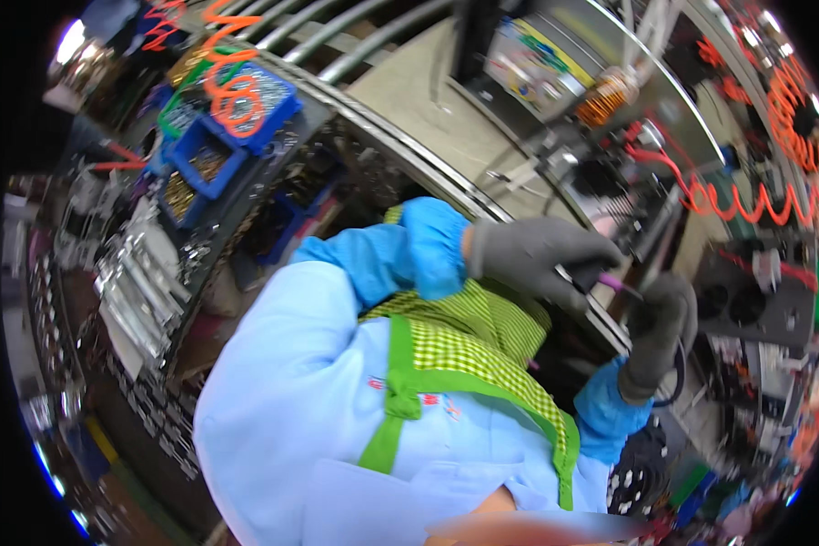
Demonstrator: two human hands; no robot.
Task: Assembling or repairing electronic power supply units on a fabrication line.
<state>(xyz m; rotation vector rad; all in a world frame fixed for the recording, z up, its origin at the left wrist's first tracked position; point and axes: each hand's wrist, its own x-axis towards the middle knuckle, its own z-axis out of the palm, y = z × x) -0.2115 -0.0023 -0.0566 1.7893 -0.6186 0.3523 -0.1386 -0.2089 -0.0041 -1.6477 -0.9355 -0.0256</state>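
Observation:
My left hand (546,262), in a grey glove, is closed, its fingertips around a thin purple piece (614,283). A small shiny bit (563,273) shows at the glove's fingers; its kind is too blurred to make out. My right hand (660,332), also gloved in grey, is closed close beside it on a thin dark cable (679,375). The cable loops down past my right wrist, and the purple piece points toward my right fingers. Whether the two are joined cannot be seen. Both hands are in front of my green checked apron (482,341).
A workbench edge (400,150) runs just beyond my hands. Blue bins (207,159) with small metal parts stand at left, near silvery bars (141,282). Orange coiled hoses (237,100) hang at left, a red coiled hose (742,209) at right. A dark boxy unit (746,296) stands right of my hands.

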